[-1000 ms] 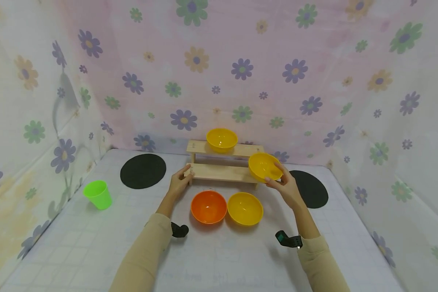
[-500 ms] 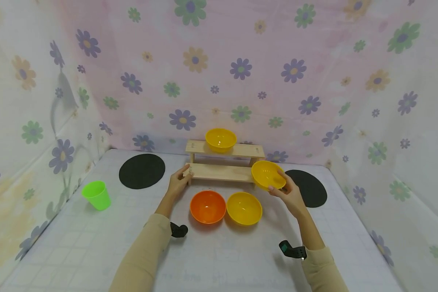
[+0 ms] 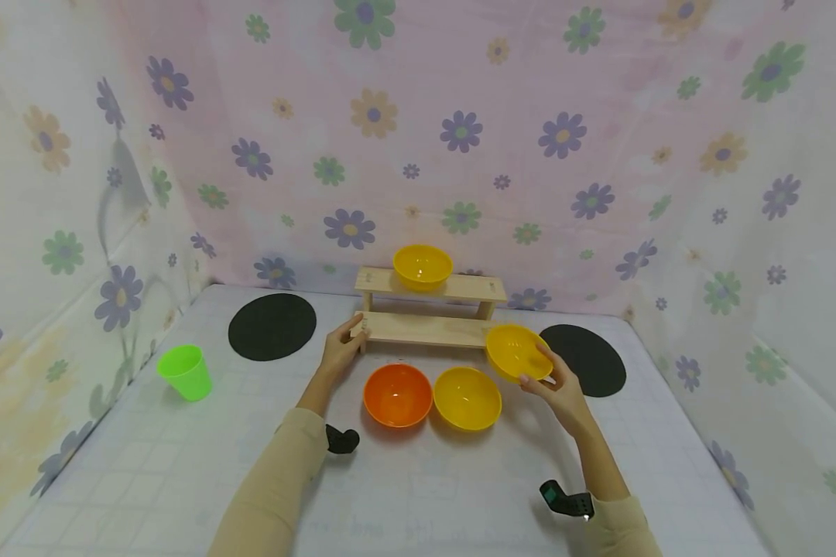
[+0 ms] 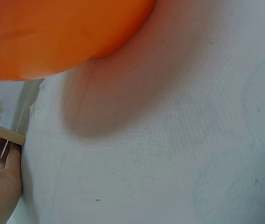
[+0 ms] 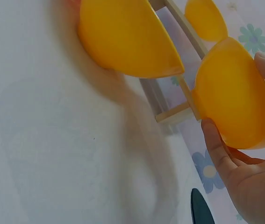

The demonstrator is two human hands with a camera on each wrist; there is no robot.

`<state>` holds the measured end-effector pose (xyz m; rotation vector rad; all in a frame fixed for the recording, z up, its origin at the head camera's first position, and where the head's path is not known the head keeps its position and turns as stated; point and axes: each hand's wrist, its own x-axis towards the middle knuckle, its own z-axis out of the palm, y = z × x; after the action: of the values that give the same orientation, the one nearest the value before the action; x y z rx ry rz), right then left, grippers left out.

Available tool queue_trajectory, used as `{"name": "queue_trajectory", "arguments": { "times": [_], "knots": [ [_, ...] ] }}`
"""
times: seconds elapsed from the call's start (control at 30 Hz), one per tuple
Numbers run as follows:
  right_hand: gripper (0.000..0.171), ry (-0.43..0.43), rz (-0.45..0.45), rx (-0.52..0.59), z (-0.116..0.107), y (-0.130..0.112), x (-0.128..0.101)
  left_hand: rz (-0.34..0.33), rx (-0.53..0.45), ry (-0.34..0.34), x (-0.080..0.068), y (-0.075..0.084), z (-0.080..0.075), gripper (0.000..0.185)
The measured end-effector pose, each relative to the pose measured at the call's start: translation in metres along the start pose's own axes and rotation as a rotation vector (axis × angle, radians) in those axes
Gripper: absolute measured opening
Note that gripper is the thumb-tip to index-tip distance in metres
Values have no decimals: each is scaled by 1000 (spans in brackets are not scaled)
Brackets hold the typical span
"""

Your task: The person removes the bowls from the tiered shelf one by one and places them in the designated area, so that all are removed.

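drawing nearer to you over the last second, the held yellow bowl has slid from the 3 o'clock end of the wooden shelf to about 4 o'clock; that looks like taking it off rather than setting it on. your right hand has its fingers part-closed on the bowl's 4 o'clock side, while your left hand's fingers pinch the shelf's 9 o'clock end. nothing shows inside that bowl, the orange bowl at 7, the front yellow bowl at 5, or the upper yellow bowl at 12. you cannot tell what the green cup, well apart towards 9, contains.
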<state>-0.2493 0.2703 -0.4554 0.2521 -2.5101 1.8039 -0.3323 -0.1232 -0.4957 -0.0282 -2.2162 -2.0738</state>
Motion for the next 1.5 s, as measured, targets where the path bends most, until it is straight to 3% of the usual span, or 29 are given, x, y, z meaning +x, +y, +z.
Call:
{"name": "queue_trajectory", "arguments": {
  "times": [0.33,0.6,0.9,1.0,1.2,1.5],
  "knots": [
    [74,8,21,12,-1,9,-18,-34,-5,2,-2,2,1,50],
    [73,47,45,-70,-5,18,-29,-37,12,2,-2,2,1,50],
    [75,46,114,-149,-10,27,-40,-31,-45,-6,-2,2,1,51],
    [77,45,136,-173,-10,30,-43,-42,-96,-28,-6,8,0,51],
    [79,35,158,-148,-9,32,-48,-50,-109,-61,-16,26,-2,51],
    [77,27,130,-157,-8,32,-52,-40,-131,-38,-4,7,-1,50]
  ]
}}
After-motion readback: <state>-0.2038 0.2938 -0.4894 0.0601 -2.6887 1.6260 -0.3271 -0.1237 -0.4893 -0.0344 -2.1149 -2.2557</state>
